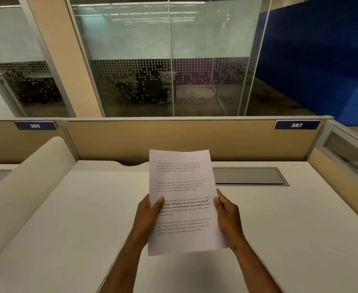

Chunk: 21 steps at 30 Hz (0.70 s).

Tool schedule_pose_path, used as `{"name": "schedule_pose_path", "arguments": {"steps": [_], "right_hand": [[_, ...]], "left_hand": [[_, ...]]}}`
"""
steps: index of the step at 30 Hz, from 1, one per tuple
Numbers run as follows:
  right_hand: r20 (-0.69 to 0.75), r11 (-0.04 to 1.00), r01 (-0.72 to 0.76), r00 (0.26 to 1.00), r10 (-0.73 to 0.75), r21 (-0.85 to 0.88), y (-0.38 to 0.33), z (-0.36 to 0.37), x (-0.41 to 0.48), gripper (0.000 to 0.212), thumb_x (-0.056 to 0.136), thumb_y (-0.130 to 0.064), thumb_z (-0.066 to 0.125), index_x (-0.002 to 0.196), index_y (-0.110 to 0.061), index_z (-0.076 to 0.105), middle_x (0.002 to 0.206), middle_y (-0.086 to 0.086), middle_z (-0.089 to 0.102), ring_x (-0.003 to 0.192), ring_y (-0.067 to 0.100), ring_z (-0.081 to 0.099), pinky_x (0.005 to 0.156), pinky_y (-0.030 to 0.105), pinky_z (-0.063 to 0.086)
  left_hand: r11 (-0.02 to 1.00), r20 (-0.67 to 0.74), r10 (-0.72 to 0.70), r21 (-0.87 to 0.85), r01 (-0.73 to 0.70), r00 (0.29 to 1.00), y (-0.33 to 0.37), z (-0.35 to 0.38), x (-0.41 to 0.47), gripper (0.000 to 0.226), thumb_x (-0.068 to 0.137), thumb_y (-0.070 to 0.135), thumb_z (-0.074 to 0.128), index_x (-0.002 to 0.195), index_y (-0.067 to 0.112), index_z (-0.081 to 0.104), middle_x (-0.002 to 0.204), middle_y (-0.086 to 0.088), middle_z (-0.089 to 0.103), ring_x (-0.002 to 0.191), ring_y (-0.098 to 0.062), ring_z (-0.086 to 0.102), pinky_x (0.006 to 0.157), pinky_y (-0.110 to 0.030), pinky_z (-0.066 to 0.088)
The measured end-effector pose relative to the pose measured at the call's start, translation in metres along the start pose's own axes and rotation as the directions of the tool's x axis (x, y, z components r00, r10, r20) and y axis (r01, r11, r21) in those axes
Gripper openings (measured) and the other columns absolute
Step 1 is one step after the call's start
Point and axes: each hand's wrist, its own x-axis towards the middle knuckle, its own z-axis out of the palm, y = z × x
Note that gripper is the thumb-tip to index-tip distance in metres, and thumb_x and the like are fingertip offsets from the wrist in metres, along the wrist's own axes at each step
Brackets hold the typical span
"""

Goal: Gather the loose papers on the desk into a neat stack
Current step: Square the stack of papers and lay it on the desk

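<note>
White printed papers (184, 199) stand upright above the white desk (78, 208), their printed side facing me. My left hand (147, 216) grips the left edge with the thumb over the text. My right hand (226, 212) pinches the right edge at about the same height. The sheets look like one aligned bundle; I cannot tell how many there are. No other loose paper shows on the desk.
A tan partition (173, 140) with number plates 386 and 387 closes the back of the desk. A grey cable flap (250, 176) lies behind the papers to the right. A curved white divider (25, 182) rises on the left, a side panel (343, 166) on the right.
</note>
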Motion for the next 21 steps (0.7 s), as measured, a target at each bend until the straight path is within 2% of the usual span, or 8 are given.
{"name": "schedule_pose_path", "arguments": {"steps": [3,7,9,11,13,15,18,21], "right_hand": [[-0.002,0.999,-0.046,0.999,0.046,-0.023,0.009,0.025,0.022,0.038,0.106,-0.022,0.043,0.141,-0.025,0.056,0.121,-0.004,0.072,0.096,0.012,0.071,0.066,0.015,0.055],[-0.03,0.987,-0.105,0.994,0.102,-0.126,0.021,0.054,0.06,0.032,0.105,-0.02,0.044,0.126,-0.018,0.068,0.098,-0.003,0.073,0.087,0.017,0.072,0.078,0.04,0.062],[-0.041,0.98,-0.127,0.992,0.122,-0.151,0.026,0.069,0.081,0.03,0.105,-0.017,0.044,0.119,-0.016,0.07,0.098,0.002,0.074,0.089,0.025,0.072,0.083,0.048,0.06],[-0.052,0.972,-0.151,0.988,0.143,-0.182,0.033,0.083,0.104,0.029,0.104,-0.015,0.044,0.115,-0.013,0.071,0.099,0.005,0.075,0.09,0.029,0.072,0.08,0.046,0.06],[-0.075,0.96,-0.181,0.983,0.169,-0.215,0.041,0.094,0.125,0.03,0.103,-0.012,0.044,0.118,-0.01,0.07,0.102,0.008,0.075,0.09,0.028,0.071,0.073,0.038,0.056],[-0.092,0.947,-0.205,0.978,0.187,-0.249,0.051,0.105,0.144,0.031,0.101,-0.009,0.044,0.12,-0.008,0.069,0.103,0.01,0.076,0.085,0.024,0.068,0.068,0.031,0.051],[-0.105,0.929,-0.243,0.969,0.222,-0.278,0.067,0.123,0.168,0.032,0.102,-0.01,0.044,0.121,-0.009,0.07,0.109,0.013,0.075,0.082,0.019,0.065,0.058,0.017,0.044],[-0.12,0.92,-0.272,0.961,0.248,-0.282,0.077,0.138,0.187,0.035,0.104,-0.01,0.044,0.133,-0.007,0.062,0.121,0.015,0.072,0.092,0.024,0.068,0.07,0.026,0.056]], "left_hand": [[0.999,0.034,-0.032,0.028,0.031,0.999,-0.012,-0.014,0.031,0.025,0.103,0.034,0.053,0.122,0.019,0.061,0.109,-0.005,0.08,0.085,-0.027,0.08,0.073,-0.045,0.067],[0.99,0.003,-0.084,0.111,0.083,0.996,-0.03,-0.023,0.078,0.028,0.105,0.035,0.049,0.122,0.014,0.057,0.113,-0.009,0.076,0.089,-0.031,0.079,0.08,-0.049,0.065],[0.982,-0.057,-0.086,0.164,0.095,0.995,-0.038,-0.025,0.103,0.028,0.104,0.035,0.052,0.12,0.012,0.057,0.114,-0.01,0.075,0.088,-0.029,0.077,0.077,-0.044,0.065],[0.972,-0.122,-0.071,0.214,0.097,0.99,-0.044,-0.024,0.128,0.029,0.103,0.033,0.055,0.122,0.01,0.058,0.117,-0.011,0.073,0.087,-0.028,0.076,0.075,-0.039,0.064],[0.965,-0.164,-0.055,0.245,0.095,0.985,-0.052,-0.022,0.149,0.032,0.103,0.032,0.056,0.126,0.01,0.058,0.119,-0.012,0.072,0.091,-0.032,0.075,0.083,-0.048,0.063],[0.958,-0.175,-0.043,0.271,0.091,0.984,-0.059,-0.021,0.167,0.031,0.103,0.031,0.055,0.125,0.009,0.06,0.118,-0.013,0.073,0.092,-0.034,0.075,0.087,-0.052,0.062],[0.949,-0.163,-0.033,0.305,0.083,0.986,-0.072,-0.022,0.192,0.029,0.104,0.029,0.052,0.121,0.008,0.062,0.115,-0.015,0.075,0.088,-0.03,0.074,0.084,-0.047,0.061],[0.938,-0.149,-0.046,0.332,0.094,0.988,-0.082,-0.026,0.212,0.031,0.105,0.029,0.051,0.123,0.007,0.063,0.116,-0.015,0.074,0.091,-0.031,0.074,0.086,-0.048,0.061]]}}
